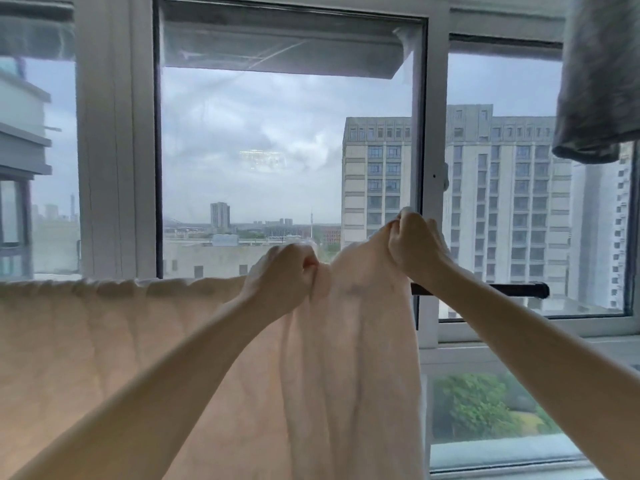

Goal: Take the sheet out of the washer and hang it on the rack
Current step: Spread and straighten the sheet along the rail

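Sheet draped over rack bar, spread from 9 o'clock to centre; last part bunched, hanging toward 6 o'clock. Left hand fisted on top edge at bar. Right hand clenched on bunched corner above bar, at 2 o'clock from left. Bare bar runs toward 3 o'clock. Cloth soft, limp, probably damp, weighty, clinging. Best grip: top hem, hands apart. Grey garment at 1 o'clock.

Left hand and right hand raised, both clenched (fingers curled tight).
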The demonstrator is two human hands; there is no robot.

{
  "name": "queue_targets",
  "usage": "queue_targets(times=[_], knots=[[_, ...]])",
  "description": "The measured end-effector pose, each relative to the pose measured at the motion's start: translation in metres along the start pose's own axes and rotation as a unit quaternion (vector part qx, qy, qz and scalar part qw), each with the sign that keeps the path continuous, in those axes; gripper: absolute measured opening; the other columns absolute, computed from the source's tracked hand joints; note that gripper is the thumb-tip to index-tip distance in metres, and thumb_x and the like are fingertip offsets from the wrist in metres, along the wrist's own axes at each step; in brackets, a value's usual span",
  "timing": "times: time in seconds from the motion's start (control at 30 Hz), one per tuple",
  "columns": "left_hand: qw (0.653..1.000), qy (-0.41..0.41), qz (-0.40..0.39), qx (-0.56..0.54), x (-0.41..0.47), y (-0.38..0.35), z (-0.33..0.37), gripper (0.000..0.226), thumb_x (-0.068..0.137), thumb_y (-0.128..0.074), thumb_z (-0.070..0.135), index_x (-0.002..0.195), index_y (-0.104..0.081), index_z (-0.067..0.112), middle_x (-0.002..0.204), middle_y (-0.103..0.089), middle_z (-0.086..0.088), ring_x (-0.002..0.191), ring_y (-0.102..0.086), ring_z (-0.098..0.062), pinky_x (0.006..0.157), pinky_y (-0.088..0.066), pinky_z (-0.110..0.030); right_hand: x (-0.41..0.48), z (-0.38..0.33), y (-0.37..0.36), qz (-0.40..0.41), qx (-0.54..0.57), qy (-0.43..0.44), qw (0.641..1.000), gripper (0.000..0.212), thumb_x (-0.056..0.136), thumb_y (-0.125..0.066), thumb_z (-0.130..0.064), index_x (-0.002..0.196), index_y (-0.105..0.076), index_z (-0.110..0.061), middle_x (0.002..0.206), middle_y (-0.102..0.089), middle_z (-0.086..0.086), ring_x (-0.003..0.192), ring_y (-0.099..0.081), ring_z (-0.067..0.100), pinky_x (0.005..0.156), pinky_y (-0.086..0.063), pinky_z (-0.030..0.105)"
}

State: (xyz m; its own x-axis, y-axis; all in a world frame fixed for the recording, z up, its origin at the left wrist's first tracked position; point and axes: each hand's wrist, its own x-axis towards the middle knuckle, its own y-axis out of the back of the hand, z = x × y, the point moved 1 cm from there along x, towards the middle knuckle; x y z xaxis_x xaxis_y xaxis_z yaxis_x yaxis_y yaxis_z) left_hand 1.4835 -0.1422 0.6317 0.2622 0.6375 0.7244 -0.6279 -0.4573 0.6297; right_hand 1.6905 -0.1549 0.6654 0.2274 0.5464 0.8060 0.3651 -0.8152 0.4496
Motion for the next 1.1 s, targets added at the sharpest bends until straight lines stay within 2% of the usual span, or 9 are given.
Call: queue_targets(times=[0.13, 0.23, 0.33, 0.57, 0.63, 0.73, 0.93, 1.03, 1.1], knots=[[0.998, 0.05, 0.047, 0.007, -0.011, -0.009, 0.0, 0.021, 0.087, -0.05, 0.013, 0.086, -0.07, 0.02, 0.088, -0.07, 0.003, 0.086, -0.063, -0.019, 0.078, -0.054, -0.039, -0.017, 0.023, 0.02, -0.052, -0.051, 0.019, 0.997, 0.018, 0.086, -0.048, -0.012, 0.072, -0.058, -0.005, 0.062, -0.061, 0.011, 0.055, -0.058, 0.024, 0.049, -0.047, 0.03], [0.996, 0.043, 0.076, 0.0, -0.019, -0.019, 0.015, 0.021, 0.089, -0.049, 0.016, 0.091, -0.069, 0.021, 0.095, -0.069, 0.003, 0.09, -0.062, -0.018, 0.082, -0.052, -0.038, -0.035, 0.03, 0.025, -0.097, -0.055, 0.059, 0.992, 0.016, 0.081, -0.053, -0.014, 0.073, -0.062, -0.005, 0.066, -0.065, 0.016, 0.055, -0.062, 0.029, 0.051, -0.054, 0.037], [0.998, 0.011, 0.059, 0.003, -0.025, -0.029, 0.032, 0.019, 0.092, -0.05, 0.029, 0.097, -0.068, 0.025, 0.101, -0.066, 0.008, 0.097, -0.06, -0.017, 0.088, -0.048, -0.042, -0.045, 0.033, 0.03, -0.102, -0.032, 0.069, 0.992, 0.014, 0.081, -0.054, -0.022, 0.073, -0.06, -0.013, 0.063, -0.063, 0.005, 0.059, -0.061, 0.025, 0.056, -0.056, 0.038], [0.998, 0.023, 0.041, -0.034, -0.021, -0.02, 0.028, 0.009, 0.089, -0.062, 0.033, 0.085, -0.07, 0.031, 0.088, -0.069, 0.017, 0.093, -0.064, -0.009, 0.088, -0.05, -0.041, -0.048, 0.037, 0.039, -0.101, 0.067, 0.053, 0.991, 0.012, 0.092, -0.048, -0.019, 0.084, -0.056, -0.014, 0.071, -0.063, 0.005, 0.061, -0.061, 0.027, 0.058, -0.054, 0.041], [0.998, 0.01, 0.048, -0.029, -0.024, -0.018, 0.023, 0.01, 0.09, -0.06, 0.033, 0.087, -0.07, 0.031, 0.086, -0.067, 0.018, 0.087, -0.061, -0.006, 0.086, -0.048, -0.032, -0.045, 0.033, 0.039, -0.084, 0.101, 0.041, 0.991, 0.012, 0.097, -0.044, -0.021, 0.091, -0.053, -0.015, 0.073, -0.06, 0.004, 0.062, -0.059, 0.023, 0.056, -0.049, 0.038], [0.997, -0.018, 0.067, -0.031, -0.031, -0.014, 0.009, 0.014, 0.093, -0.058, 0.024, 0.092, -0.071, 0.022, 0.085, -0.064, 0.013, 0.08, -0.056, -0.001, 0.07, -0.035, -0.005, -0.037, 0.025, 0.038, -0.086, 0.161, -0.016, 0.983, 0.017, 0.101, -0.038, -0.027, 0.101, -0.049, -0.014, 0.076, -0.053, 0.002, 0.062, -0.052, 0.016, 0.048, -0.039, 0.029], [0.993, -0.027, 0.112, 0.031, -0.037, 0.004, -0.035, 0.014, 0.094, -0.059, 0.018, 0.086, -0.071, 0.016, 0.078, -0.068, 0.005, 0.072, -0.059, -0.013, 0.066, -0.036, -0.024, -0.024, 0.002, 0.034, -0.129, 0.286, -0.15, 0.938, 0.002, 0.092, -0.048, -0.014, 0.091, -0.049, -0.013, 0.081, -0.049, 0.008, 0.071, -0.047, 0.023, 0.065, -0.04, 0.034], [0.988, -0.003, 0.14, 0.068, -0.038, 0.014, -0.056, 0.016, 0.094, -0.057, 0.014, 0.083, -0.068, 0.011, 0.077, -0.067, 0.0, 0.07, -0.057, -0.016, 0.064, -0.036, -0.025, -0.022, -0.004, 0.036, -0.148, 0.342, -0.191, 0.908, 0.013, 0.076, -0.056, -0.004, 0.085, -0.055, -0.013, 0.082, -0.044, 0.01, 0.074, -0.042, 0.025, 0.064, -0.034, 0.036], [0.985, 0.036, 0.151, 0.08, -0.038, 0.021, -0.07, 0.018, 0.094, -0.054, 0.011, 0.083, -0.067, 0.005, 0.079, -0.068, -0.007, 0.072, -0.059, -0.023, 0.067, -0.042, -0.031, -0.023, -0.005, 0.036, -0.14, 0.35, -0.2, 0.904, 0.016, 0.075, -0.057, -0.006, 0.088, -0.065, -0.004, 0.081, -0.047, 0.012, 0.073, -0.047, 0.026, 0.064, -0.043, 0.039]])
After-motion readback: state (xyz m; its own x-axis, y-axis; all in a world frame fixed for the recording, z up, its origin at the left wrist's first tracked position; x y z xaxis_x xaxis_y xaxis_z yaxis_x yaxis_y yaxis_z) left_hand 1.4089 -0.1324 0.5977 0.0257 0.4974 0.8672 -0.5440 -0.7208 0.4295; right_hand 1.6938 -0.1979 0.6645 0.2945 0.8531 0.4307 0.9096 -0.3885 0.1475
